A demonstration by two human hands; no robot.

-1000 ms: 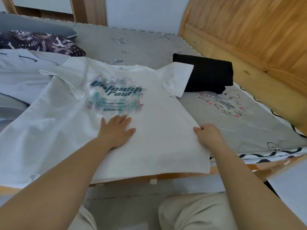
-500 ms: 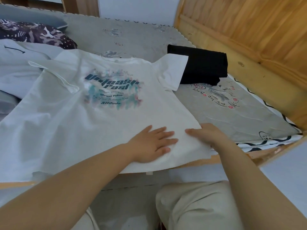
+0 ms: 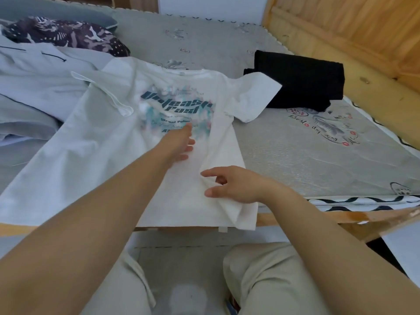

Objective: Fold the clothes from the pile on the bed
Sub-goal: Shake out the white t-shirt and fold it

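White T-shirt (image 3: 109, 160): spread print-up on the bed (image 3: 318, 160), centre-left of frame
Left hand (image 3: 179, 144): fingers straight, pressing the shirt below the print
Right hand (image 3: 229, 185): pinching the shirt's right side fold; lower centre
Folded black garment (image 3: 302, 83): upper right

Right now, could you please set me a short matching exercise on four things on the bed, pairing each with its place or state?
Things:
1. white T-shirt
2. black garment
3. patterned dark cloth
4. right hand

States:
A. folded, by the wooden bed frame
B. at the far left of the bed
C. spread print-up, hem at the near edge
D. lifting the shirt's right side edge

Pairs: 1-C, 2-A, 3-B, 4-D
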